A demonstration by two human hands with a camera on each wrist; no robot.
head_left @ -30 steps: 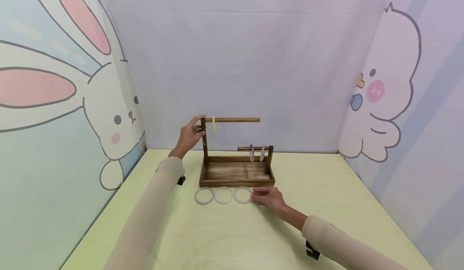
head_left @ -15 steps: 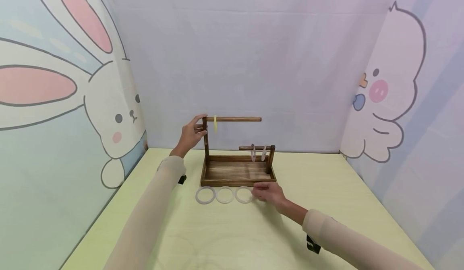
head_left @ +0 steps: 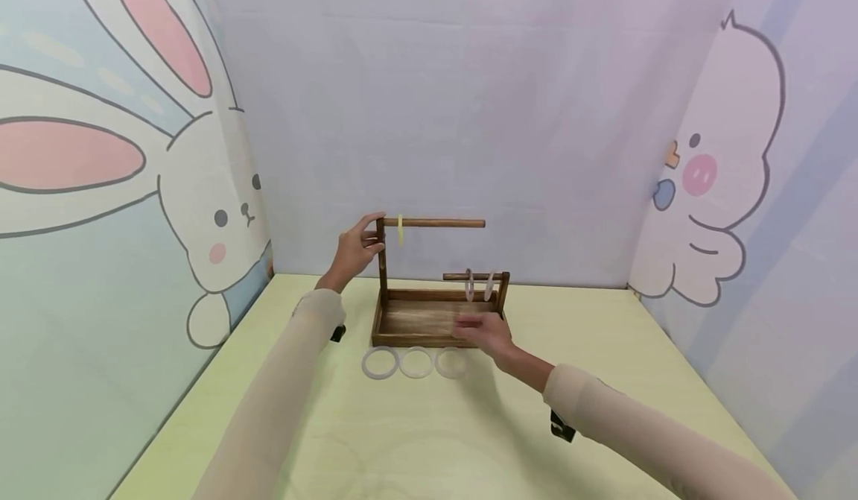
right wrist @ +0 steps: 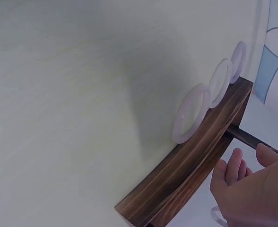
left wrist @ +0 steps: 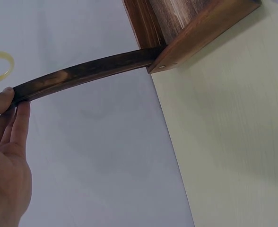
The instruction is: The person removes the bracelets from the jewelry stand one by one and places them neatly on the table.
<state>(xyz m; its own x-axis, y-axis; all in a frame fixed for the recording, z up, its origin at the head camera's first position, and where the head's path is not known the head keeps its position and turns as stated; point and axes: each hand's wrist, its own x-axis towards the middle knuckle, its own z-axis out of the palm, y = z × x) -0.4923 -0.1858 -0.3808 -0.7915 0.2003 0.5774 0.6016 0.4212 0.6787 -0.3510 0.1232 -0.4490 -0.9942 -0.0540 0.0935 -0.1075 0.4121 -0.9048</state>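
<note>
Right hand [head_left: 486, 334], fingers loosely parted, empty, has risen over tray [head_left: 412, 340], leaving front rings [head_left: 380, 376] unlifted; left hand [head_left: 352, 254] grips post [head_left: 383, 270]

free room along upper bar [head_left: 445, 223], yellow ring [head_left: 400, 232] in the way at left

- tray [head_left: 412, 315] is sitting toward the table's [head_left: 590, 314] 12 o'clock edge, so clocking from that
- three rings [head_left: 416, 376] are lying in a row just off 6 o'clock
- one ring's [head_left: 400, 233] hanging on the upper bar [head_left: 442, 223] at 11
- two rings [head_left: 488, 290] are hanging on the lower bar [head_left: 479, 276] around 2
- left hand's [head_left: 355, 252] holding the post [head_left: 383, 269] at 10; right hand's [head_left: 485, 334] hovering around 4
</note>
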